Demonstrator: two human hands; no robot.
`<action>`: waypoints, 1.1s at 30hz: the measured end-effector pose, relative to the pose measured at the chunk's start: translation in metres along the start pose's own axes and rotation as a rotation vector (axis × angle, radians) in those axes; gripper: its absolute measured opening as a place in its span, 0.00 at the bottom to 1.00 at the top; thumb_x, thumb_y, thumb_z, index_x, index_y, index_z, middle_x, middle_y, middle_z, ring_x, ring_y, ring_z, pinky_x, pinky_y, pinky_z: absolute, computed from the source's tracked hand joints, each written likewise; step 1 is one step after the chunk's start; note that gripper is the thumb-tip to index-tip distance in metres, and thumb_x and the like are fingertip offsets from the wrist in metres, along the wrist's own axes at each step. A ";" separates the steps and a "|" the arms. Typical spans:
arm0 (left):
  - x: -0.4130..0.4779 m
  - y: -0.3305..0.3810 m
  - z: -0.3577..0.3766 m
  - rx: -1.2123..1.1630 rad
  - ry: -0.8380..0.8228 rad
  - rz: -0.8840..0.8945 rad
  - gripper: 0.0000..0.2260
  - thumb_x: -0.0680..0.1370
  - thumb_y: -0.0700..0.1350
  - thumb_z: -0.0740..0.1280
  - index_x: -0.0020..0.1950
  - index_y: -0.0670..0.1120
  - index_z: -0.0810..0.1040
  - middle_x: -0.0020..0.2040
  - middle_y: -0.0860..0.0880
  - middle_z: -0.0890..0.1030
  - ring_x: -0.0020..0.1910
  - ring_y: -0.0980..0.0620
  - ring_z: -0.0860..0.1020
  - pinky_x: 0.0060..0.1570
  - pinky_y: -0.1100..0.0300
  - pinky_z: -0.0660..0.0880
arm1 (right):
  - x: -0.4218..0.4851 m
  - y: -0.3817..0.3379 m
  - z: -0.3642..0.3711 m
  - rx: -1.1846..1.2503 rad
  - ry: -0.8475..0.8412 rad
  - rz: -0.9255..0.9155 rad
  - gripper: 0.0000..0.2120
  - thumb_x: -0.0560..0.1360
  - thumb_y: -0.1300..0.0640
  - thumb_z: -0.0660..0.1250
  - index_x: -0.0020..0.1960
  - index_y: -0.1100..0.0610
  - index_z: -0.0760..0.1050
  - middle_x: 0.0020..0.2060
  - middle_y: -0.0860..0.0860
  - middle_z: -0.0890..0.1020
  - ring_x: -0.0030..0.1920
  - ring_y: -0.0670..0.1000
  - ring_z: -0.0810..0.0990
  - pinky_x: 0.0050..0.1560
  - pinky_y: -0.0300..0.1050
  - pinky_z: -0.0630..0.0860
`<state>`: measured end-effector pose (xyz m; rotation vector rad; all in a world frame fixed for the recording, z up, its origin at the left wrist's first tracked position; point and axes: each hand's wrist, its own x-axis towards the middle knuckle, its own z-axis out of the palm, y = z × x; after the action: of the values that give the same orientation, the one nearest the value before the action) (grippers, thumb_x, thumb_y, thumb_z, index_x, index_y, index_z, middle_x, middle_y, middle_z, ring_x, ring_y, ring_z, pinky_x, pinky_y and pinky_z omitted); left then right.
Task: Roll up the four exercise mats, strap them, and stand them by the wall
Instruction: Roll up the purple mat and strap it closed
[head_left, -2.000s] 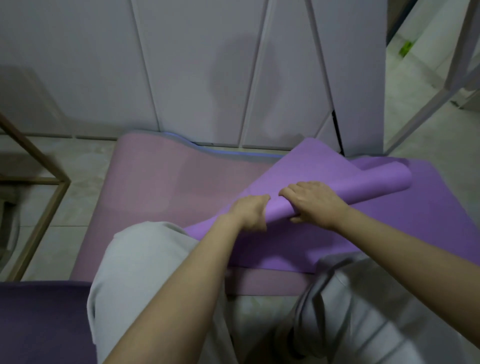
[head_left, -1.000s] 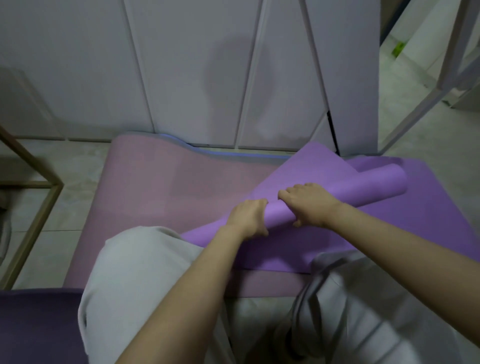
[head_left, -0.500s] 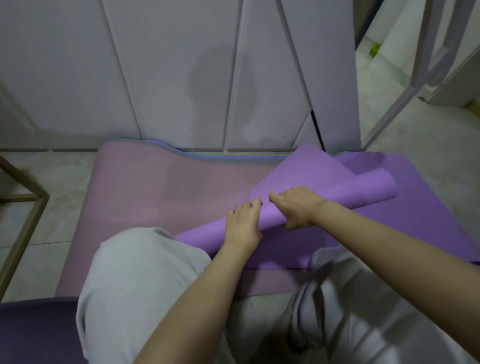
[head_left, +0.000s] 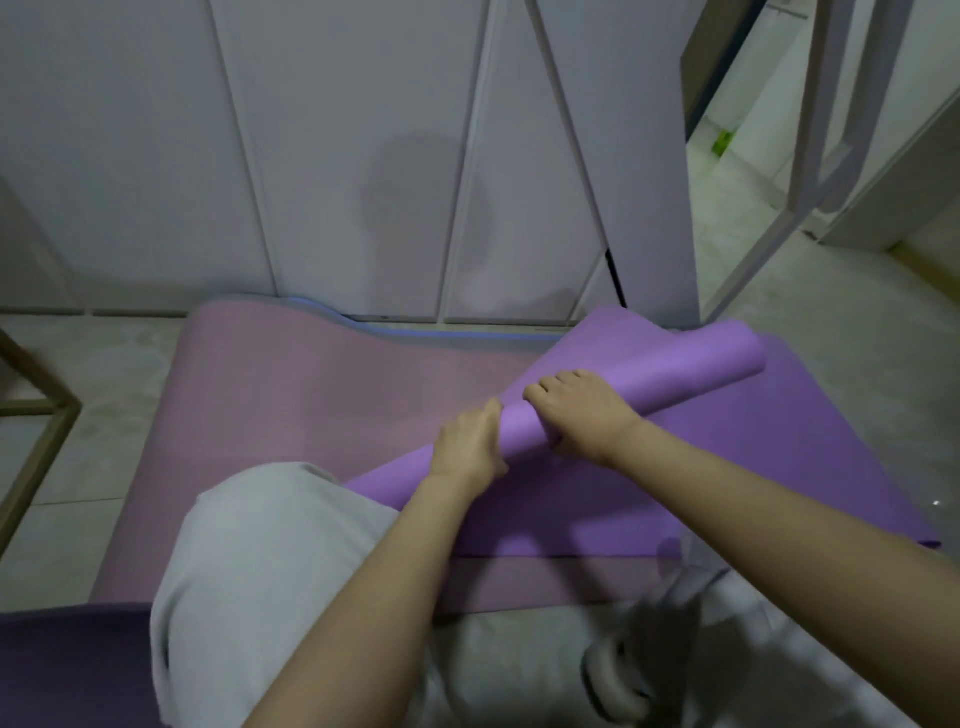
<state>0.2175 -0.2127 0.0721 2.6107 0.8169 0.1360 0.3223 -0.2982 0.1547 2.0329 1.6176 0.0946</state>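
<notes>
My left hand (head_left: 470, 447) is sitting just right of the middle of the frame, fingers curling up and over the rolled end of the purple mat (head_left: 675, 364) and gripping it from the near side. My right hand (head_left: 582, 410) is lying just beside it, a little higher and further right, knuckles up, fingers bending over the top of the same roll and clamping down on it. The two hands are nearly touching, with a narrow strip of roll showing between them.

The roll is running on a slant, from my knee in the lower middle up toward the right of the frame, where its open end is pointing. The unrolled rest of this mat is lying flat under my right forearm, spreading toward the right edge.

Under it the pink mat (head_left: 311, 405) is stretching flat across the centre and left, and the rim of a blue mat (head_left: 415, 332) is peeking out along its far edge, against the foot of the wall (head_left: 337, 156). A dark purple mat (head_left: 67, 670) is filling the lower left corner.

My grey trouser leg (head_left: 260, 571) is covering the lower middle, and a shoe (head_left: 618, 675) is showing, blurred, at the bottom right. A wooden frame (head_left: 41, 441) is standing on the pale floor (head_left: 104, 364) at the left edge.
</notes>
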 end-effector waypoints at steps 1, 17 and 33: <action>0.005 -0.005 -0.004 -0.039 -0.056 0.006 0.23 0.70 0.44 0.71 0.63 0.44 0.69 0.58 0.42 0.79 0.56 0.38 0.76 0.50 0.51 0.71 | 0.001 -0.002 0.001 -0.023 0.041 -0.005 0.22 0.71 0.56 0.68 0.62 0.58 0.67 0.58 0.55 0.74 0.58 0.57 0.74 0.54 0.48 0.66; -0.033 0.023 0.061 0.088 0.106 0.071 0.41 0.49 0.51 0.80 0.58 0.49 0.67 0.46 0.49 0.78 0.44 0.47 0.78 0.45 0.52 0.74 | -0.005 0.010 0.030 0.247 -0.418 -0.006 0.30 0.65 0.42 0.74 0.62 0.56 0.73 0.56 0.55 0.80 0.55 0.57 0.78 0.51 0.45 0.74; 0.008 0.022 0.047 0.024 -0.418 0.235 0.33 0.66 0.51 0.77 0.66 0.44 0.67 0.61 0.42 0.77 0.59 0.42 0.75 0.53 0.53 0.71 | -0.052 0.005 0.066 0.059 -0.152 0.008 0.31 0.69 0.47 0.72 0.64 0.59 0.63 0.58 0.56 0.73 0.57 0.57 0.75 0.53 0.49 0.68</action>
<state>0.2453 -0.2413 0.0379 2.6127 0.3684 -0.3465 0.3364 -0.3709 0.1144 2.0376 1.5349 -0.1032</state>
